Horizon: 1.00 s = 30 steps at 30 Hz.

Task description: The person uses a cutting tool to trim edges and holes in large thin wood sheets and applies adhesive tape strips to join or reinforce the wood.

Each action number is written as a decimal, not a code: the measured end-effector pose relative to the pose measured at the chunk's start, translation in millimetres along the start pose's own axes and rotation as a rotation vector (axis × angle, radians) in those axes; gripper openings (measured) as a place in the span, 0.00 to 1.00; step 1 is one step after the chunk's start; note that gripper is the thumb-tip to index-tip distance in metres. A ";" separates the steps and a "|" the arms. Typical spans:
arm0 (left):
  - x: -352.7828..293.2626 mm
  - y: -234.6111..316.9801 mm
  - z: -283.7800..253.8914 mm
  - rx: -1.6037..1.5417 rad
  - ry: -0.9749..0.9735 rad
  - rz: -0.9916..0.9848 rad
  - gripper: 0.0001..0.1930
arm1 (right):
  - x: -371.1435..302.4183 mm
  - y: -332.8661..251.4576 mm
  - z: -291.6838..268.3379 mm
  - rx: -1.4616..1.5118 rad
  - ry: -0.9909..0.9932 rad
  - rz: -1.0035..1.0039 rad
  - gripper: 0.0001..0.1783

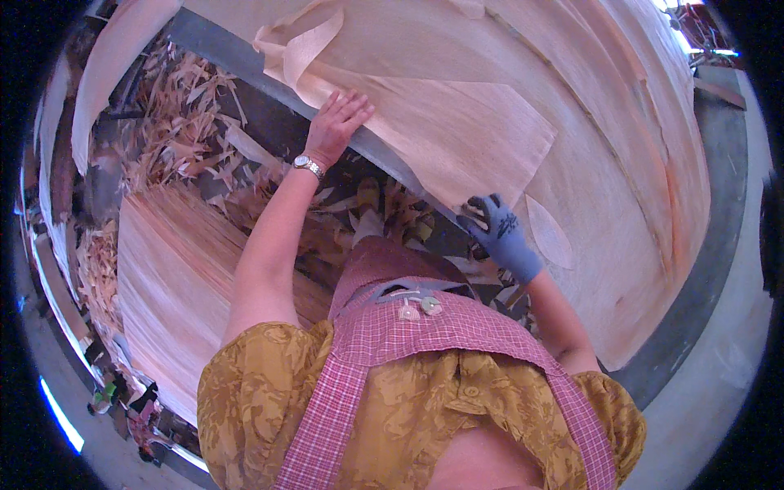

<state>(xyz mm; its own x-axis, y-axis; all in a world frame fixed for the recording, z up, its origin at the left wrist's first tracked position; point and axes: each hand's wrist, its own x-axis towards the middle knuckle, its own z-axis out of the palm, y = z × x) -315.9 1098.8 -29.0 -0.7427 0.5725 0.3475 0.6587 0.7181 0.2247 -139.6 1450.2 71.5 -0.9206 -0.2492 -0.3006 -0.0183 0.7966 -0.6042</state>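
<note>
My left hand (341,118), bare and with a wristwatch (309,166), lies with fingers stretched out on the near edge of a thin pale wood veneer sheet (482,131). Beyond it, a torn strip of veneer (306,49) curls up off the surface. At the sheet's near right corner is my right hand (494,229) in a blue-grey glove with dark fingertips. Its fingers are bent inward by the edge; whatever they grip is too small or hidden to name. A leaf-shaped veneer scrap (547,233) lies just right of the glove.
Larger veneer sheets (604,163) cover the table, whose dark edge (392,163) runs in front of me. Wood scraps (184,122) litter the floor to the left. A veneer stack (175,261) stands at my left side. A grey strip (723,220) borders the sheets on the right.
</note>
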 end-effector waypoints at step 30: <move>15.3 28.4 -6.4 -0.076 0.066 -0.439 0.30 | -73.5 95.4 40.3 -0.605 -0.198 0.057 0.11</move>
<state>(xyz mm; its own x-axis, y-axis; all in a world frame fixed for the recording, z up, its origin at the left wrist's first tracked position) -307.8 1125.5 -11.5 -0.9461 0.1916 0.2612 0.2917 0.8546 0.4296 -57.9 1522.4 6.2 -0.8380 -0.2480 -0.4860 -0.2415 0.9673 -0.0772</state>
